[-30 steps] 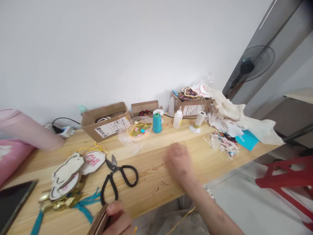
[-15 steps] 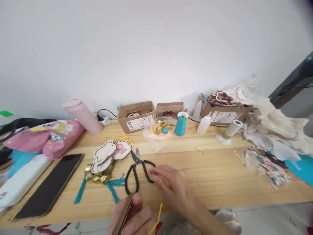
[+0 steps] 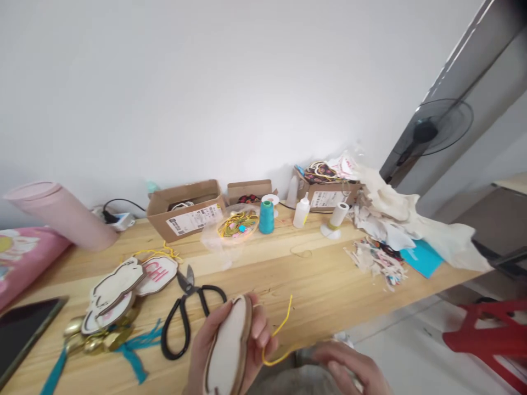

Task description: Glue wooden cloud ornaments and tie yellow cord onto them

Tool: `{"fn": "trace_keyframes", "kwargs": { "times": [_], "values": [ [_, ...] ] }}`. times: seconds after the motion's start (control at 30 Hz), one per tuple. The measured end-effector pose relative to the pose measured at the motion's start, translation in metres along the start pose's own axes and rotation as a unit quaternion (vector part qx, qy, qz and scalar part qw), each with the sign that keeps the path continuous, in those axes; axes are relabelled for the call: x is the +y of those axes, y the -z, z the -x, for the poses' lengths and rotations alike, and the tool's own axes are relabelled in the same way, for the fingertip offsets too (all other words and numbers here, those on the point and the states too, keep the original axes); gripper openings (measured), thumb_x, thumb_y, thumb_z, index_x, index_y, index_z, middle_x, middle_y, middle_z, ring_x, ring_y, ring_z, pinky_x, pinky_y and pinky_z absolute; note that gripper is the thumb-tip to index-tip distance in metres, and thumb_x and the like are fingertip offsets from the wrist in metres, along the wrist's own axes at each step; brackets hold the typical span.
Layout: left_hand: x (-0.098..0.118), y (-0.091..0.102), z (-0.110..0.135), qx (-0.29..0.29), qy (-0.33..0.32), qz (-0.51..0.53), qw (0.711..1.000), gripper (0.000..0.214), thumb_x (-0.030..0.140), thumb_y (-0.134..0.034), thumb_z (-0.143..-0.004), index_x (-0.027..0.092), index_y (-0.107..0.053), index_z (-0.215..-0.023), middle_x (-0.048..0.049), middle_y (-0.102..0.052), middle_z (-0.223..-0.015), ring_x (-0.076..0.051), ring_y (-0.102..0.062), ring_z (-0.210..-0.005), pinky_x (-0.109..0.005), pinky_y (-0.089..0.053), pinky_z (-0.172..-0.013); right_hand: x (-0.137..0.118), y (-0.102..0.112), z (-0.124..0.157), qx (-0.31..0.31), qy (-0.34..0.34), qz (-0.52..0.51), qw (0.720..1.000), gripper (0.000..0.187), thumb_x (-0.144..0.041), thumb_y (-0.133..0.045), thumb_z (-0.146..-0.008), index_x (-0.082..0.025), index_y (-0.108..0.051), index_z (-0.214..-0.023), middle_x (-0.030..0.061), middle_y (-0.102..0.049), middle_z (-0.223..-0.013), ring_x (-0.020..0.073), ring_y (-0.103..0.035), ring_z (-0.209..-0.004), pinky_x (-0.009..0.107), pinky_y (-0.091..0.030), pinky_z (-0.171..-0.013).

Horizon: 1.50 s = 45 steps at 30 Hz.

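My left hand (image 3: 255, 334) grips a cloud-shaped wooden plaque (image 3: 228, 345) with a pale face, tilted upright at the table's front edge. From behind its fingers a yellow cord (image 3: 276, 361) loops out to the right, its end sticking up. My right hand (image 3: 354, 367) is low beyond the table edge, apart from the plaque; motion smears its fingers. Black-handled scissors (image 3: 187, 307) lie with blades parted, left of my left hand. Farther left, stacked plaques (image 3: 117, 285) rest above gold bells (image 3: 94, 344) with teal tassels (image 3: 134, 365).
Cardboard boxes (image 3: 189, 211) line the wall. Before them stand a teal thread cone (image 3: 267, 216), a white squeeze bottle (image 3: 301, 213) and a white spool (image 3: 338, 215). Fabric scraps (image 3: 381, 263) lie right, a phone (image 3: 28, 329) left. A red stool (image 3: 489, 334) stands on the floor.
The view has swung right. The plaque, seen edge-on before, now shows its pale face. My right hand has left the spot beside the scissors and dropped down past the table edge.
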<state>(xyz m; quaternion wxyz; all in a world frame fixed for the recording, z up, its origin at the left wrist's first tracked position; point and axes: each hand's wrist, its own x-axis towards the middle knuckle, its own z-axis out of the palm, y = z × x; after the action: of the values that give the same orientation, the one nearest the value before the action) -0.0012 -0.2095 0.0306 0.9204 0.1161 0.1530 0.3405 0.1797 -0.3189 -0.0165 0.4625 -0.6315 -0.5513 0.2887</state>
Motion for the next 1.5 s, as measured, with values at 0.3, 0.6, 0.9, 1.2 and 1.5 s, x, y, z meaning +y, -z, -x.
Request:
{"fn": "trace_keyframes", "kwargs": {
  "times": [0.3,0.6,0.9,1.2,1.5],
  "values": [
    [-0.031,0.017,-0.011,0.184,-0.103,-0.139,0.968,0.009,0.018,-0.065,-0.064,0.019,-0.069,-0.073,-0.0043,-0.068,-0.075,-0.024,-0.060,-0.088,-0.030,-0.048,-0.077,-0.035,-0.055,-0.060,-0.022,-0.040,-0.330,0.943,0.043,-0.052,-0.043,-0.078,-0.018,-0.068,-0.087,0.0030,-0.060,-0.062,0.0136,-0.053,-0.058,0.024,-0.044,-0.057],
    [0.012,0.011,-0.067,0.146,-0.102,-0.245,0.953,0.025,0.019,-0.061,-0.071,0.012,-0.062,-0.095,-0.0087,-0.067,-0.086,-0.018,-0.063,-0.073,-0.023,-0.050,-0.061,-0.024,0.007,-0.119,0.066,-0.011,-0.342,0.937,0.037,-0.046,-0.052,-0.074,-0.014,-0.062,-0.090,-0.0068,-0.029,-0.049,0.0059,-0.024,-0.042,0.019,-0.022,-0.040],
    [0.047,0.025,-0.134,0.158,-0.171,-0.373,0.898,0.029,0.006,-0.064,-0.060,0.011,-0.058,-0.088,-0.0056,-0.065,-0.078,-0.013,-0.059,-0.059,-0.021,-0.047,-0.053,0.005,-0.008,-0.204,-0.054,0.165,-0.113,0.978,0.029,-0.032,-0.039,-0.082,-0.018,-0.049,-0.106,-0.0021,-0.051,-0.059,0.0117,-0.047,-0.057,0.024,-0.035,-0.054],
    [0.046,0.022,-0.122,0.176,-0.139,-0.157,0.962,0.033,0.006,-0.052,-0.074,0.016,-0.053,-0.106,-0.0056,-0.062,-0.087,-0.008,-0.059,-0.065,-0.016,-0.049,-0.057,0.019,-0.029,-0.189,0.002,0.116,-0.199,0.973,0.017,-0.035,-0.055,-0.073,-0.018,-0.058,-0.075,0.0017,-0.062,-0.064,0.0103,-0.050,-0.050,0.022,-0.038,-0.045],
    [0.026,0.021,-0.116,0.142,-0.033,-0.179,0.973,0.027,0.011,-0.049,-0.079,0.015,-0.054,-0.105,-0.0074,-0.062,-0.094,-0.015,-0.062,-0.082,-0.022,-0.052,-0.067,0.020,-0.032,-0.190,0.035,0.222,-0.116,0.968,0.009,-0.022,-0.060,-0.071,-0.020,-0.067,-0.077,0.0043,-0.066,-0.074,0.0136,-0.059,-0.066,0.022,-0.045,-0.052]
  ]
}}
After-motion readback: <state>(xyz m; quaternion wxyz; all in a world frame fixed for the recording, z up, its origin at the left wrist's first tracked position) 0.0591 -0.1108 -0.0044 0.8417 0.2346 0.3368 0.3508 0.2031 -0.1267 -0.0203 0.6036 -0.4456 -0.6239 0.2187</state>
